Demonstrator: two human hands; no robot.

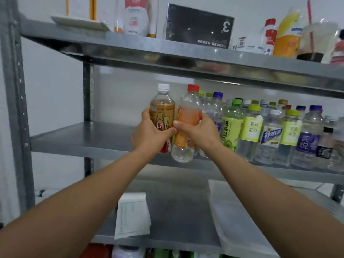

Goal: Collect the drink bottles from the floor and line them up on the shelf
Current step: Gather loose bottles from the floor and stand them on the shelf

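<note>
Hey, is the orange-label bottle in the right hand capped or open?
Capped: the orange-label bottle gripped by the right hand has a red cap sitting on its neck.

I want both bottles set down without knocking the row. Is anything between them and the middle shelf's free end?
Nothing visible. The left hand grips the gold-labelled bottle, the right hand the orange-labelled bottle, both at the bare end of the middle shelf, left of the row.
</note>
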